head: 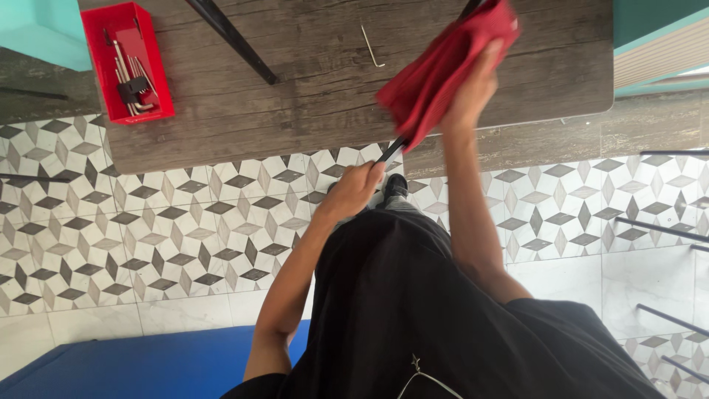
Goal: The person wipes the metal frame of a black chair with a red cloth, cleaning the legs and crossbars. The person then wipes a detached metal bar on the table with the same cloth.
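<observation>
Seen from above, upside down to the wearer: table (295, 111) across the top of the frame, patterned floor tiles (148, 229) through the middle, blue mat (148, 366) at the lower left

Black rod (394, 148) running from centre frame up toward the upper right, its lower end gripped, its upper stretch wrapped in cloth. Left hand (353, 188) at centre, fingers closed tight around the rod's lower end just off the table edge, probably to keep it steady and angled while the other hand works along it. Right hand (473, 85) in the upper right, fingers curled together over a red cloth (443, 70), pressing the cloth around the rod; thumb side hidden by the fabric, so exact wrap hard to tell. Cloth bunched and blurred, hanging down toward the left hand, apparently held so as to rub the shaft

Second black rod (233, 41) lying diagonally on the table, upper centre-left, apart from both hands. Small hex key (371, 46) loose on the wood near it. Red tray (127, 63) in the upper left corner holding a set of metal keys, well away from the hands, likely parked within reach
</observation>
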